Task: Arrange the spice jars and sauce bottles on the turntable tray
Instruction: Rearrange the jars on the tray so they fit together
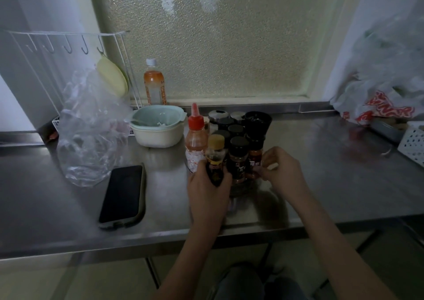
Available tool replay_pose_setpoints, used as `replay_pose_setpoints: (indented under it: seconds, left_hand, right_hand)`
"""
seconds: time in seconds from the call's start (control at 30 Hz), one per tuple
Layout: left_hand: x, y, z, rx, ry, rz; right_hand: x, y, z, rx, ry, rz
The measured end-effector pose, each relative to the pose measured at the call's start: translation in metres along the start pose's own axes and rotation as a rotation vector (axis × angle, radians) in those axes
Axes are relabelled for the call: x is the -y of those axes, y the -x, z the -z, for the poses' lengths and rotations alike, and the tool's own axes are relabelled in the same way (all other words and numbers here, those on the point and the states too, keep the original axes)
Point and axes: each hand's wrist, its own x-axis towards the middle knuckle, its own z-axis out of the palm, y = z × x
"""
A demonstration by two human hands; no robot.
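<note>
A cluster of spice jars with black lids [236, 129] stands packed together on the steel counter, on a clear turntable tray [238, 198] whose rim barely shows at the front. A red-capped sauce bottle [196, 136] stands at the cluster's left. My left hand [207, 191] grips a small dark sauce bottle with a yellow cap [215, 155] at the front left. My right hand [283, 169] pinches a red-labelled spice jar [255, 156] at the front right. Between them stands a black-lidded jar [238, 159].
A black phone [122, 194] lies left of the tray. A crumpled clear plastic bag [91, 136], stacked bowls [158, 125] and an orange drink bottle [154, 82] stand behind. A wire rack [68, 47] is at the back left, plastic bags [385, 88] and a white basket [413, 142] at right.
</note>
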Motion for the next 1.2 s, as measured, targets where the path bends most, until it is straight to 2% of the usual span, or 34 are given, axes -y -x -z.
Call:
replay_pose_setpoints:
  seconds: [0.13,0.23,0.3,0.4,0.53,0.77,1.03,1.2]
  left_hand:
    - [-0.005,0.001,0.003,-0.034,0.11,0.07]
    - [-0.01,0.001,0.006,-0.038,0.135,0.079]
    - [-0.01,0.001,0.006,-0.035,0.146,0.091]
    - [-0.006,0.0,0.007,-0.085,0.176,0.104]
    - [-0.007,-0.001,0.009,-0.133,0.222,0.159]
    - [-0.009,0.001,0.008,-0.115,0.168,0.204]
    - [-0.01,0.0,0.011,-0.123,0.254,0.191]
    - [-0.005,-0.001,0.007,-0.094,0.195,0.147]
  right_hand:
    - [0.005,-0.01,-0.012,0.083,0.193,-0.095]
    - [0.015,-0.006,-0.013,0.092,0.301,-0.077]
    - [0.019,0.001,-0.007,0.074,0.273,-0.06]
    - [0.024,0.023,0.003,-0.069,0.216,0.022]
    - [0.037,0.042,-0.011,0.022,0.277,0.031]
    - [0.032,0.023,-0.031,-0.033,0.433,-0.077]
    - [0.033,0.026,-0.028,-0.009,0.378,-0.04]
    - [0.037,0.025,-0.031,-0.055,0.378,-0.023]
